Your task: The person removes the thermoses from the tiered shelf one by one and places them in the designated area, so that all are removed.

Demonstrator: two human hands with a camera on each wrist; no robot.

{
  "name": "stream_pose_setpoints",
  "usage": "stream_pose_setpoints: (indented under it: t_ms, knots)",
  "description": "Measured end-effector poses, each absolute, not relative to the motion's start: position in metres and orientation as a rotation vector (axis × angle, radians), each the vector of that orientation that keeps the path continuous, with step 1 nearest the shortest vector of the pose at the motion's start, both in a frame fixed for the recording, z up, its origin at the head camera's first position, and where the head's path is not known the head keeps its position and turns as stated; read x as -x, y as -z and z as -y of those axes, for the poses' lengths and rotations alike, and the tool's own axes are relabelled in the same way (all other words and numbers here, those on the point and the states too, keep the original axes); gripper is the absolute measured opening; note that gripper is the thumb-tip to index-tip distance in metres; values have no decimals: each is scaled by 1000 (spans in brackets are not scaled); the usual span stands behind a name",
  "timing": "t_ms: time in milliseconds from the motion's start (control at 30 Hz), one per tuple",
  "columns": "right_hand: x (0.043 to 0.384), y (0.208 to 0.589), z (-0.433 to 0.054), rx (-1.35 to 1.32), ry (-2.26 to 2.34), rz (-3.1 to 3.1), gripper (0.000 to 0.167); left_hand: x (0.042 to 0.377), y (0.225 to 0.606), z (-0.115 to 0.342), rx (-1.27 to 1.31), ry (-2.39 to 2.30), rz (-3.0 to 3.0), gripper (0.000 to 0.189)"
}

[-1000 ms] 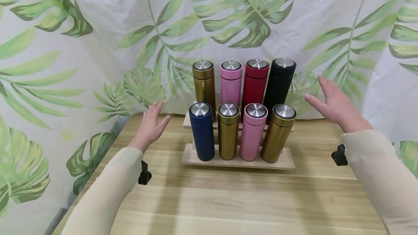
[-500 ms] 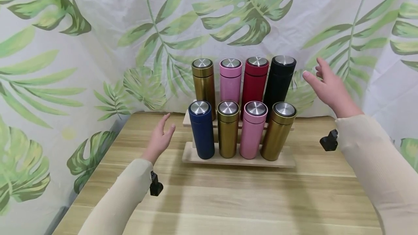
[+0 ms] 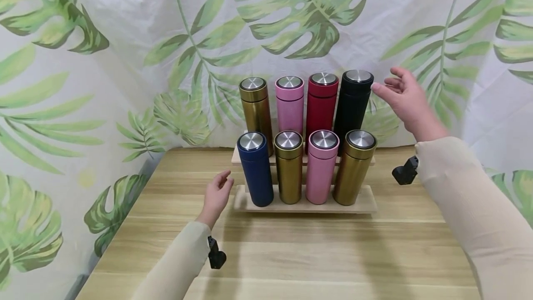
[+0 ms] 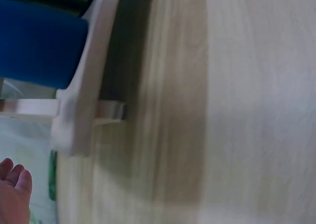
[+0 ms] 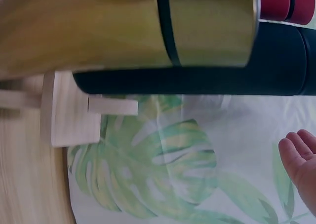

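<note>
Vacuum flasks stand in two rows on a stepped wooden rack. The back row holds a gold flask (image 3: 257, 115), a pink one (image 3: 290, 105), a red one (image 3: 321, 105) and a black flask (image 3: 354, 105). In front are a blue flask (image 3: 257, 175), a gold one, a pink one (image 3: 321, 172) and another gold flask (image 3: 353, 175). My right hand (image 3: 405, 101) is raised beside the black flask's top, fingers loosely bent around nothing; the right wrist view shows a gap between them. Left of the blue flask, my left hand (image 3: 216, 198) hovers with relaxed fingers, apart from it.
The two-step wooden rack (image 3: 266, 207) stands on a wood-grain table (image 3: 316, 253), close to its back edge. A white cloth with green leaf print (image 3: 137, 59) hangs right behind. Black wrist cameras (image 3: 216, 254) are strapped at both sleeves.
My right hand has moved left and up toward the black flask, its fingers bending. The left hand has moved right and nearer the front, toward the blue flask. The flasks stay put.
</note>
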State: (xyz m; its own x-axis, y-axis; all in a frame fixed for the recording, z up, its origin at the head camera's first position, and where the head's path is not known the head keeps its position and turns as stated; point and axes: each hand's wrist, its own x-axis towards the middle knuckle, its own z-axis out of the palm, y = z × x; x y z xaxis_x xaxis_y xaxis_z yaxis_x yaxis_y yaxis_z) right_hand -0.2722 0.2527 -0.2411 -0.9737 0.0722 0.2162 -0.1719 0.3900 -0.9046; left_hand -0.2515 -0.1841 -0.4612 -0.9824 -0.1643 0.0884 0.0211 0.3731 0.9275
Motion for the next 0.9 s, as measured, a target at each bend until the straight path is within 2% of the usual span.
stream_pose_setpoints:
  t_ms: [667,900]
  knots:
    - [290,244,-217,-6,-1568,2447,84,228,513,152,-464,2078,2148,41]
    - [295,244,-212,32,-1502,2451,78,228,519,149,-547,2198,2021,45]
